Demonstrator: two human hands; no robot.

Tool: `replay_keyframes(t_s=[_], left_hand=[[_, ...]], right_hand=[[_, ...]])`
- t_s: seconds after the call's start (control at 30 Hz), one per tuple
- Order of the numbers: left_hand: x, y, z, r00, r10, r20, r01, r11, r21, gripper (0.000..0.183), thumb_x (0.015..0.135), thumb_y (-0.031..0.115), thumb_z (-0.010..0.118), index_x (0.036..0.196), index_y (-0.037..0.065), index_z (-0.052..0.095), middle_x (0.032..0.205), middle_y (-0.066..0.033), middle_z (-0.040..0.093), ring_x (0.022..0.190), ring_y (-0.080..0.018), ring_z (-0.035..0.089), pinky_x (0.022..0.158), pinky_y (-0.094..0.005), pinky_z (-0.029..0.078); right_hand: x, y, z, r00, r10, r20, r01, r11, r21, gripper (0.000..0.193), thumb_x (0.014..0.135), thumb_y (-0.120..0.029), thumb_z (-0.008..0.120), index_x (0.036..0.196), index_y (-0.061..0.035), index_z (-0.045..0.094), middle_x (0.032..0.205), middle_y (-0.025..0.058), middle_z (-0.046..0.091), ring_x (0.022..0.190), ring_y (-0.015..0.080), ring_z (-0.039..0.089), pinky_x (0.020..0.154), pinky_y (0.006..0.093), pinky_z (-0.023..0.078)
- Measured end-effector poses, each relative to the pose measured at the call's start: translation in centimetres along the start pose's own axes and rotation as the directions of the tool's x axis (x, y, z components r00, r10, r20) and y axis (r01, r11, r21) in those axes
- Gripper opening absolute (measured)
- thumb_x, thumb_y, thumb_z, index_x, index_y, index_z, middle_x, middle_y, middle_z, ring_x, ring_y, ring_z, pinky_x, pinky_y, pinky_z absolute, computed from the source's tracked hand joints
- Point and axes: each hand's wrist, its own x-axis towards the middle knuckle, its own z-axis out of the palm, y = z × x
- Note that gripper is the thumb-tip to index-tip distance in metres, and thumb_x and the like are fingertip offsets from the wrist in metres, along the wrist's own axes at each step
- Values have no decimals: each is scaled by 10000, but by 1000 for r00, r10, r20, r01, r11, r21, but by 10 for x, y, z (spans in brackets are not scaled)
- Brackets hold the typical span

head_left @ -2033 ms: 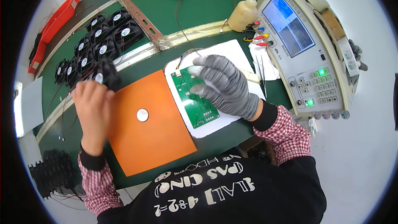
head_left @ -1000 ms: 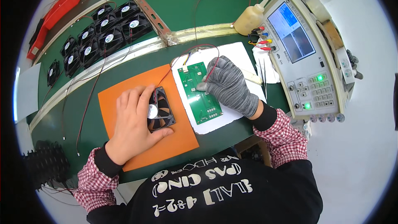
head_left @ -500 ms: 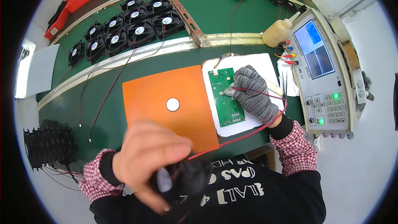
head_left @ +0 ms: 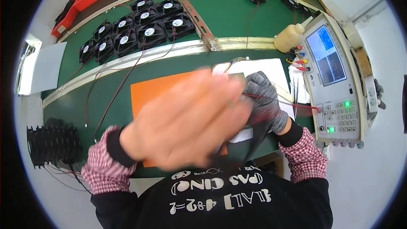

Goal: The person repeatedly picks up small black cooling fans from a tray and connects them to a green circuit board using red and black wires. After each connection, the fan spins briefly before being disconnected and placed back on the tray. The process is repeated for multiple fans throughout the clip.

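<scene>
My left hand (head_left: 193, 116), bare and smeared by motion, reaches over the orange mat (head_left: 157, 89), with the fingers beside my right hand. Below it shows the dark blur of a black cooling fan (head_left: 243, 150), mostly hidden, which the hand carries. My right hand (head_left: 263, 99), in a grey knitted glove, is closed in a pinch on the fan's red wire (head_left: 254, 96); the wire's end is hidden. Beneath both hands lies a green circuit board, now almost wholly covered, on a white pad (head_left: 271, 65).
Several black fans (head_left: 149, 32) stand beyond the metal rail, their wires trailing over the bench. A stack of fans (head_left: 53, 144) is at left. On the right are a tester with a screen (head_left: 326, 55), a squeeze bottle (head_left: 290, 36), coloured clips (head_left: 302, 62) and tweezers (head_left: 295, 95).
My left hand has swung up and right with the fan, from near my body to over the mat and board. My right hand keeps its pinch on the wire. The view has shifted slightly.
</scene>
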Motion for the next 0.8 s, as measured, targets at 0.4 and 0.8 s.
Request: replay_keyframes(t_s=[0.4, 0.8], left_hand=[[-40, -129, 105, 879, -432, 203, 357, 878, 320, 132, 736, 113, 702, 691, 41, 601, 782, -99, 561, 810, -271, 577, 663, -377, 483], [16, -45, -27, 822, -405, -400, 545, 763, 348, 150, 819, 114, 709, 884, -8, 650, 1070, -80, 631, 868, -198, 624, 762, -291, 489]], right_hand=[[-8, 0, -18, 925, 369, -90, -291, 841, 455, 329, 832, -143, 769, 1110, -20, 642, 948, 8, 594, 841, 92, 546, 756, 271, 483], [-22, -57, -52, 441, -256, 860, -780, 365, 509, 271, 851, -68, 719, 1110, -38, 647, 948, 54, 635, 1053, 172, 612, 898, 320, 480]])
